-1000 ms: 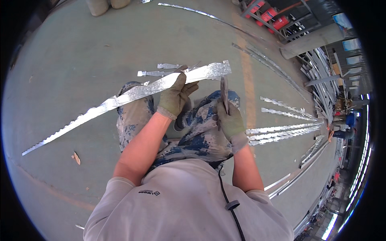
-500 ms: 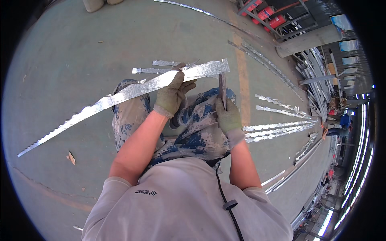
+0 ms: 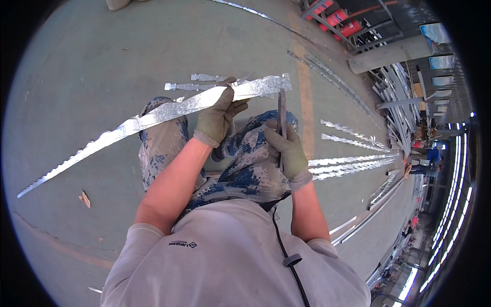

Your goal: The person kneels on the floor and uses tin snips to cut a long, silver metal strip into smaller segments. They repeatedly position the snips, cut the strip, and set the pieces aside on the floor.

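My left hand, in a grey-green work glove, is closed on a long silvery sheet-metal strip near its right end. The strip slants down to the far left, and its upper edge looks notched. In my gloved right hand stands a dark, narrow metal tool, upright, its tip just below the strip's right end. Whether the tip touches the strip I cannot tell. Its lower part is partly hidden by the fingers. Beyond my left hand, two short notched metal strips show above the floor.
My knees in camouflage trousers are below the strip. Several long notched strips lie on the green floor at right. Red fire extinguishers stand in a rack at the far right, near stacked metal lengths. A person is farther off.
My right hand has shifted its grip, its fingers now reaching left across the tool. The tool stays upright under the strip's end. The strip has hardly moved in my left hand.
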`<state>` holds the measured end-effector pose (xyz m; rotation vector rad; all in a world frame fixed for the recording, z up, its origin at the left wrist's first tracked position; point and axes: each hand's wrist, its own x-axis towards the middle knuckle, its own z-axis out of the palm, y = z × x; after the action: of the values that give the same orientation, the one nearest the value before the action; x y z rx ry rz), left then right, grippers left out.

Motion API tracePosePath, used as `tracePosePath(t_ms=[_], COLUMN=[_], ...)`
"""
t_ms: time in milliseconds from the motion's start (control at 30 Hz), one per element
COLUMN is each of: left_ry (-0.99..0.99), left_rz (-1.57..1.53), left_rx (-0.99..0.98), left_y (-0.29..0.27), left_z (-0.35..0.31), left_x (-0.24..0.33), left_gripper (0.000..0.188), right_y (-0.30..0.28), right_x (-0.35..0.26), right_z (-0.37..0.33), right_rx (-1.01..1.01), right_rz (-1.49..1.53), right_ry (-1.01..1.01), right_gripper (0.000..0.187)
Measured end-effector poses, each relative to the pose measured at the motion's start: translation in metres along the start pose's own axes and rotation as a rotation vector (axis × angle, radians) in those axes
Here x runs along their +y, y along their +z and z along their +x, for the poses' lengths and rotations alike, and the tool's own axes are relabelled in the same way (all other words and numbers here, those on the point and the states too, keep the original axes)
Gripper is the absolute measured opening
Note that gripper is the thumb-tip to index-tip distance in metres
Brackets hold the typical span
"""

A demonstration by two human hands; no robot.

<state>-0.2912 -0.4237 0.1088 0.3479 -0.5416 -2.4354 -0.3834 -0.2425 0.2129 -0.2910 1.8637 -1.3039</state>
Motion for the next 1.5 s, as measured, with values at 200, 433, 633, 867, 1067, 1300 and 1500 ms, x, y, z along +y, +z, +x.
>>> tracePosePath(t_ms=[200,433,633,867,1067,1300,1500], left_ry=[-0.006,-0.005,-0.017,0.012,-0.096,-0.056,-0.069], left_rz=[-0.013,0.048,0.078,0.127,0.085,0.079,0.063], left_rx=[0.009,0.043,0.09,0.113,0.19,0.185,0.172], left_y=[-0.002,-0.004,0.004,-0.009,-0.014,-0.023,-0.008], left_z=[-0.001,0.004,0.003,0.01,0.024,0.041,0.027], left_x=[-0.003,-0.008,-0.008,-0.017,-0.025,-0.033,-0.019], left_gripper=[0.046,0.046,0.045,0.042,0.044,0.037,0.034], right_y=[0.004,0.014,0.009,0.034,0.028,0.025,0.028], right_x=[0.001,0.025,0.036,0.024,0.017,-0.019,-0.024], right_z=[0.005,0.022,0.04,0.035,0.043,0.045,0.028], right_rx=[0.045,0.281,0.423,0.519,0.486,0.493,0.483], right_rz=[-0.027,-0.322,-0.744,-1.032,-1.219,-1.561,-1.509], right_ry=[0.053,-0.086,-0.085,-0.054,-0.016,0.098,0.11], right_gripper=[0.029,0.019,0.033,0.035,0.039,0.045,0.045])
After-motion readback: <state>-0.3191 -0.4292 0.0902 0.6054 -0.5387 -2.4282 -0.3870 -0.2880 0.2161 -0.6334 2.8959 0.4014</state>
